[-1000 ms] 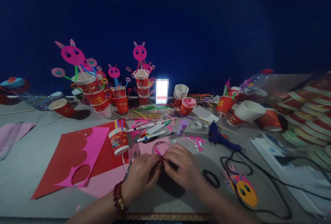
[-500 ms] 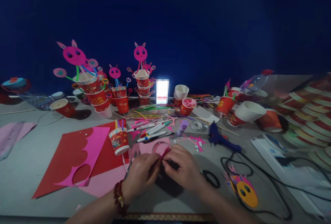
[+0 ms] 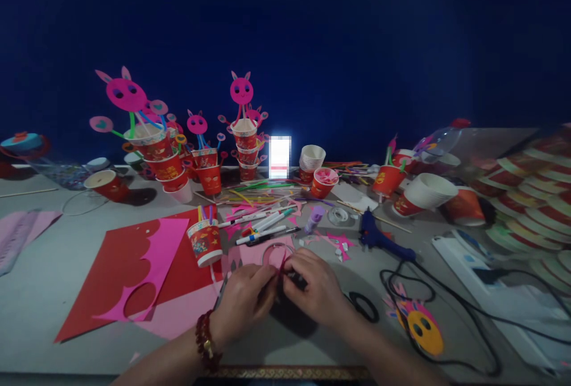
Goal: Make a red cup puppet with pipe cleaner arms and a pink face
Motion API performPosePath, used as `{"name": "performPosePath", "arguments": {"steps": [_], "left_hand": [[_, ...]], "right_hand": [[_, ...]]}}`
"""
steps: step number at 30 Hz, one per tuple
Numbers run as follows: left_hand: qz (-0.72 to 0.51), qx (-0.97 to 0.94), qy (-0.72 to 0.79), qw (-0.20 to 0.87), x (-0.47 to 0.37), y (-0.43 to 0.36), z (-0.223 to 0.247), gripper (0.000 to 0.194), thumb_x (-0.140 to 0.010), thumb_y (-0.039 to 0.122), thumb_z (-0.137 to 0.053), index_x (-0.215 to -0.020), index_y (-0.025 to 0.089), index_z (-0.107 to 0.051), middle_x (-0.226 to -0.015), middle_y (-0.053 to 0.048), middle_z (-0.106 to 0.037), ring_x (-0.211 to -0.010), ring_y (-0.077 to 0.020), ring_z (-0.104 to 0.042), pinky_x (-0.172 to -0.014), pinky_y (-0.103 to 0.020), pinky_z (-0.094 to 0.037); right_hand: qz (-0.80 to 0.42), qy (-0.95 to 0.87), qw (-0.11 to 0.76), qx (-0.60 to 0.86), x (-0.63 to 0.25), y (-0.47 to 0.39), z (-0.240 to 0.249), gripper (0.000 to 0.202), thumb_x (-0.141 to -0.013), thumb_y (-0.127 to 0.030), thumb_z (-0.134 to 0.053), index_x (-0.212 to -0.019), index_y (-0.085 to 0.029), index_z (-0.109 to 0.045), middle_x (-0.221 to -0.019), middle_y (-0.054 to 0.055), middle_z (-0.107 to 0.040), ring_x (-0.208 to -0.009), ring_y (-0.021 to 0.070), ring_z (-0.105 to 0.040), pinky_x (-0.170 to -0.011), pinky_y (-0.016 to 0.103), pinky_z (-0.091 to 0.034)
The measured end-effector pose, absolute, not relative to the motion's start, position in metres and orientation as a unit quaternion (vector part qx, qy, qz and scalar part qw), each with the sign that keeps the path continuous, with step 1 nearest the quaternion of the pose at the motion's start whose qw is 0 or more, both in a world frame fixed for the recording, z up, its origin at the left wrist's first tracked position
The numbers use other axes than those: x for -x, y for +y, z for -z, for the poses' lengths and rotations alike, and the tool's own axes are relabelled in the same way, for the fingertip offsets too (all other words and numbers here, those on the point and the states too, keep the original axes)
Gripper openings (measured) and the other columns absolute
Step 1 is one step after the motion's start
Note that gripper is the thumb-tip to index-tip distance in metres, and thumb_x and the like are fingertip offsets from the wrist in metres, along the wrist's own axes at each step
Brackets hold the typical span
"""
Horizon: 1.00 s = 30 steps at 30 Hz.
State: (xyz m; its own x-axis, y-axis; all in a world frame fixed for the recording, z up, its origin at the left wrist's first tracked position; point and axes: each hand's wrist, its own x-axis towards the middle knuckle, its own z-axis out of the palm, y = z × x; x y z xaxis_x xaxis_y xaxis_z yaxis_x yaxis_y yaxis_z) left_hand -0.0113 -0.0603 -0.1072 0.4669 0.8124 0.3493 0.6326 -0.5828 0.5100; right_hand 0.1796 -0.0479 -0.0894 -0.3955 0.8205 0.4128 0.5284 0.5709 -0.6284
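While your left hand (image 3: 247, 294) and right hand (image 3: 314, 285) pinch the small pink piece (image 3: 284, 263) between them, on the near side of the marker pens (image 3: 266, 234), pulling unevenly could crease or tear it, since it looks thin.

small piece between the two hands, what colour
The small piece is deep pink, head view.

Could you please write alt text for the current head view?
The left hand and right hand hold a thin pink piece over a grey table. Behind stand red paper cups with round pink faces; a blue glue gun lies rightward.
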Motion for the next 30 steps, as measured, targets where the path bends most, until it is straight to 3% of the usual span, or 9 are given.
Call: {"name": "performPosePath", "arguments": {"steps": [11, 23, 30], "left_hand": [[-0.286, -0.843, 0.426, 0.16, 0.0084, -0.0609, 0.1042, 0.018, -0.095, 0.016, -0.044, -0.086, 0.02, -0.06, -0.068, -0.003, -0.066, -0.06, -0.0186, -0.061, -0.056, -0.027, -0.038], [-0.336, -0.767, 0.43, 0.337, 0.012, -0.0607, 0.1091, 0.014, -0.094, 0.018, -0.046, -0.09, 0.02, -0.059, -0.069, 0.001, -0.063, -0.06, -0.0137, -0.059, -0.059, -0.023, -0.042], [-0.38, -0.676, 0.411, 0.479, 0.0096, -0.0593, 0.1069, 0.017, -0.096, 0.019, -0.045, -0.084, 0.02, -0.055, -0.061, 0.004, -0.057, -0.052, -0.0108, -0.057, -0.053, -0.019, -0.043]], "right_hand": [[-0.223, -0.816, 0.361, 0.392, -0.1808, -0.0476, 0.0883, 0.016, -0.088, -0.016, -0.048, -0.076, -0.022, -0.055, -0.07, 0.001, -0.061, -0.072, 0.0204, -0.053, -0.063, 0.031, -0.041], [-0.258, -0.785, 0.367, 0.428, -0.1831, -0.047, 0.0882, 0.011, -0.086, -0.016, -0.053, -0.077, -0.023, -0.055, -0.073, -0.001, -0.06, -0.072, 0.0181, -0.056, -0.064, 0.028, -0.042], [-0.288, -0.772, 0.362, 0.436, -0.182, -0.0482, 0.0879, 0.01, -0.09, -0.022, -0.059, -0.08, -0.023, -0.059, -0.074, -0.001, -0.065, -0.069, 0.0162, -0.059, -0.065, 0.027, -0.043]]}}
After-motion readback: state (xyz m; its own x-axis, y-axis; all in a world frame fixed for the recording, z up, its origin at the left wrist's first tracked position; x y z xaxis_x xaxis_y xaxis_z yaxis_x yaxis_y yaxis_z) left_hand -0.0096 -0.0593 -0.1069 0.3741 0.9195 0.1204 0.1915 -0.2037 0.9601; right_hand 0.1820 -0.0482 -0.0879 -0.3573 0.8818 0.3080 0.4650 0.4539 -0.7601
